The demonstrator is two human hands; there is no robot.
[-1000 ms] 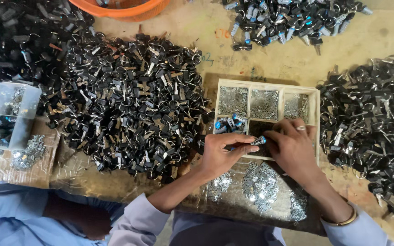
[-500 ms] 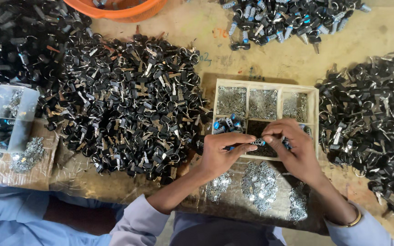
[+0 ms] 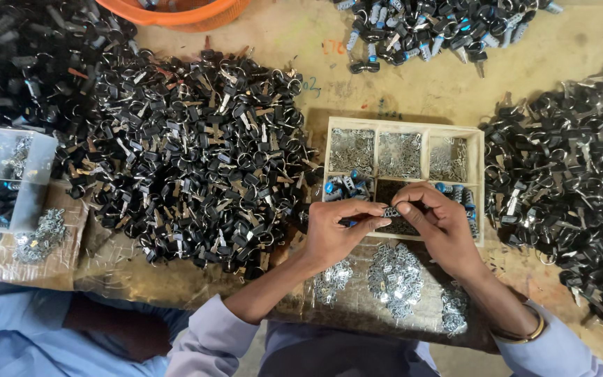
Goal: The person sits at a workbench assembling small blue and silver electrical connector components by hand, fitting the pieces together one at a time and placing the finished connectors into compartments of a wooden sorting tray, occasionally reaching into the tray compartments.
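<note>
Both hands meet over the wooden tray, pinching one small metal part between them.

Biggest on the table point(image 3: 413, 77) is the black key heap point(image 3: 190, 160) at centre-left, with another black heap point(image 3: 574, 181) on the right and a blue-tipped pile point(image 3: 441, 28) at the top. An orange basket point(image 3: 183, 12) pokes in at the top edge, and a clear plastic box point(image 3: 8, 181) sits far left. The wooden tray point(image 3: 479, 181) lies just right of the big heap, its upper compartments full of silver bits. Below it, silver clusters point(image 3: 396, 279) lie on plastic sheet. Over the tray's lower row, the left hand point(image 3: 333, 234) is curled, thumb and fingers closed on a small part point(image 3: 389, 211). The right hand point(image 3: 441, 227) meets it from the other side, fingertips pinched onto the same part, a gold bangle point(image 3: 521, 334) on its wrist.
</note>
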